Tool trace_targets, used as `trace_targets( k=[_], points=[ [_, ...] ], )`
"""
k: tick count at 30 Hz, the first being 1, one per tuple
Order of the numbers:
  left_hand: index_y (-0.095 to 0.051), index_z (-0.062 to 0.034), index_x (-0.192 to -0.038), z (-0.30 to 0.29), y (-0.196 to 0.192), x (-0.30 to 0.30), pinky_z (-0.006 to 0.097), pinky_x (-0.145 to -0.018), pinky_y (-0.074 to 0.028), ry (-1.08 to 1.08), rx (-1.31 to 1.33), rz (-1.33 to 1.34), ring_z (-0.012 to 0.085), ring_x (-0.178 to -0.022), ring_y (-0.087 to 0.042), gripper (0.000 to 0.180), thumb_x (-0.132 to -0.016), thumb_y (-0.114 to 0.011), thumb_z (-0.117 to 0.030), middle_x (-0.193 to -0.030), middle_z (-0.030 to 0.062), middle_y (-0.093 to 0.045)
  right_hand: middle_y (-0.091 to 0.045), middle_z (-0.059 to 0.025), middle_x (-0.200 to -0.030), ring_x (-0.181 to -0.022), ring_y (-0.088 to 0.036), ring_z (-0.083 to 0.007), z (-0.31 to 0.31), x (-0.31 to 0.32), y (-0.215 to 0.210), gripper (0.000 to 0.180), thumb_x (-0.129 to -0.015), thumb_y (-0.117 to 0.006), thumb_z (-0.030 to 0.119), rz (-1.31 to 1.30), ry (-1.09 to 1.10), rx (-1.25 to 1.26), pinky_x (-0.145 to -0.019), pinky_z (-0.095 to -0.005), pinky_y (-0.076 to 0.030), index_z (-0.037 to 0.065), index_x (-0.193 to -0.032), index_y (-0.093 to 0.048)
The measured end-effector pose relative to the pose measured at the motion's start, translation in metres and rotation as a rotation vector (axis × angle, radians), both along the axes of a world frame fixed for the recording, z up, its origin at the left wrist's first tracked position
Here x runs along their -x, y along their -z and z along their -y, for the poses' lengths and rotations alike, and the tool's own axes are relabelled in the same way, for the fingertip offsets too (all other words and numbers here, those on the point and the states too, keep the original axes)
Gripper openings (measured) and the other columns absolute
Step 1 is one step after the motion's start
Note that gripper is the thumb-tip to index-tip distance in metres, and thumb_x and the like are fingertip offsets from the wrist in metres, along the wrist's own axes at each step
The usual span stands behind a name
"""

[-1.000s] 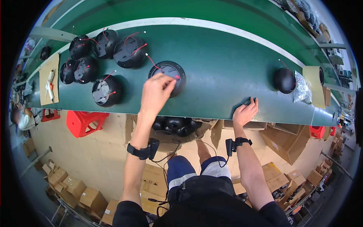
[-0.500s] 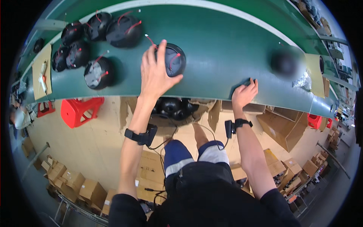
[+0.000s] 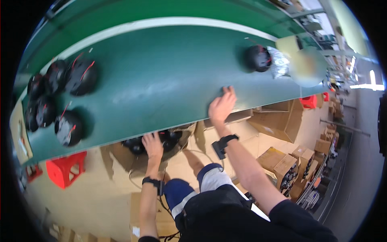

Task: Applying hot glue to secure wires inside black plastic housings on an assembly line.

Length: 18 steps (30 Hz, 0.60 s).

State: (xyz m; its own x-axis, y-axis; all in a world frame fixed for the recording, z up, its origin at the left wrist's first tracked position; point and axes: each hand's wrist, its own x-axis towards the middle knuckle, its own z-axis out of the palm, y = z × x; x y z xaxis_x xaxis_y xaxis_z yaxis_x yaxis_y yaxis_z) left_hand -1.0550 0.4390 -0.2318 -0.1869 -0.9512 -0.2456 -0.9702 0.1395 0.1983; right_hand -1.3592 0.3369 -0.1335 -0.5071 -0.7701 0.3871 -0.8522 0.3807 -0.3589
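Observation:
Below the near edge of the green work surface (image 3: 161, 92), my left hand (image 3: 153, 146) reaches down over the carton (image 3: 117, 157). Its fingers are stretched out among black round housings (image 3: 171, 139), and I see none gripped in it. My right hand (image 3: 223, 105) rests at the near edge of the surface, fingers extended and its thumb side partly hidden; nothing shows in it. At the left stand several black dome-shaped housings with red wires, the nearest housing (image 3: 69, 128) showing a grey inner face. Another black housing (image 3: 258, 58) sits far right.
Beside that far-right housing lies crumpled clear plastic wrap (image 3: 279, 62). A tool lies on a cardboard sheet (image 3: 18, 125) at the left end. Under the surface are a red stool (image 3: 66, 171) and a large open carton (image 3: 278, 123). Stacked cartons (image 3: 278, 161) stand behind on the right.
My left hand has left the housing it was on and moved down to the carton. That housing no longer shows on the surface there. The view has turned; my right hand stays near the edge.

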Motion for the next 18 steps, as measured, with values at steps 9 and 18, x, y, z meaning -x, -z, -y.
trace_targets(
  k=[9,18],
  points=[
    [-0.071,-0.0014,-0.123,0.183,-0.248,0.202,0.036,-0.083,-0.058,0.743,-0.886,-0.732,0.0297,-0.098,-0.074,0.037,-0.090,-0.073,-0.018,-0.115,0.0167,-0.075,-0.046,-0.0248,-0.150,-0.134,-0.046,-0.0450,-0.025,0.051,-0.010,0.054,-0.079,-0.060,0.004,0.112,0.131,-0.036,-0.115,-0.0531,-0.038,-0.002,-0.132,-0.056],
    [-0.072,-0.0032,-0.119,0.340,-0.224,0.461,0.050,-0.088,-0.057,0.737,0.170,-0.380,0.0400,-0.100,-0.072,0.031,-0.095,-0.068,-0.023,-0.121,0.0195,-0.071,-0.045,-0.0211,-0.153,-0.137,-0.046,-0.0389,-0.018,0.032,-0.019,0.062,-0.075,-0.065,0.007,0.254,0.118,-0.087,-0.117,-0.0515,-0.037,0.002,-0.136,-0.057]
  ],
)
